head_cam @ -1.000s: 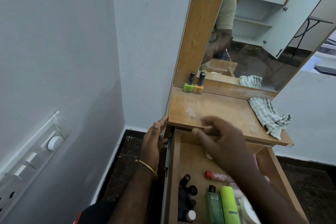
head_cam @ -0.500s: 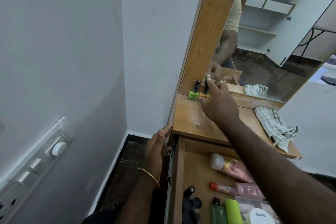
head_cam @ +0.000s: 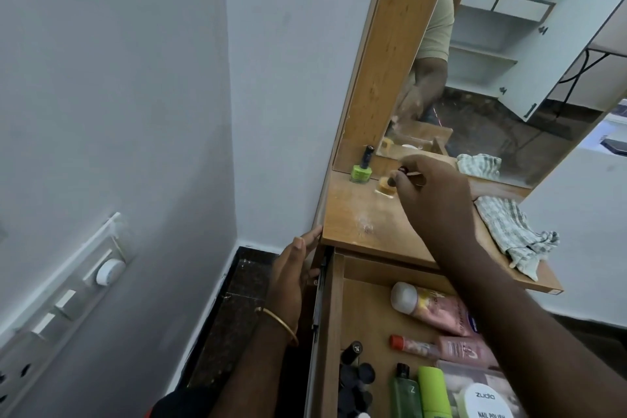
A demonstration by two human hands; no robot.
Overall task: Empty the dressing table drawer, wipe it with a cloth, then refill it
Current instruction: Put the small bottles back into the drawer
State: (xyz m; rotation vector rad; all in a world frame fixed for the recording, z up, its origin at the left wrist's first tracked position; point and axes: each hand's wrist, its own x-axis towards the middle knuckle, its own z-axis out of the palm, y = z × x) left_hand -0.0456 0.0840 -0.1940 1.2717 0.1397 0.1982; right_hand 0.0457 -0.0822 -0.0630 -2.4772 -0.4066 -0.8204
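Here the right hand (head_cam: 437,200) pinches the dark cap of a small orange glass nail-polish bottle (head_cam: 386,184), blurred, on the wooden dressing tabletop (head_cam: 359,214) beside a green nail-polish bottle (head_cam: 361,169). The left hand (head_cam: 291,268) rests straight-fingered against the table's edge. The open wooden drawer (head_cam: 330,332) is full. Small, light, breakable glass: it is best held by the cap.

Right hand (head_cam: 437,200) apparently off orange bottle (head_cam: 386,184)
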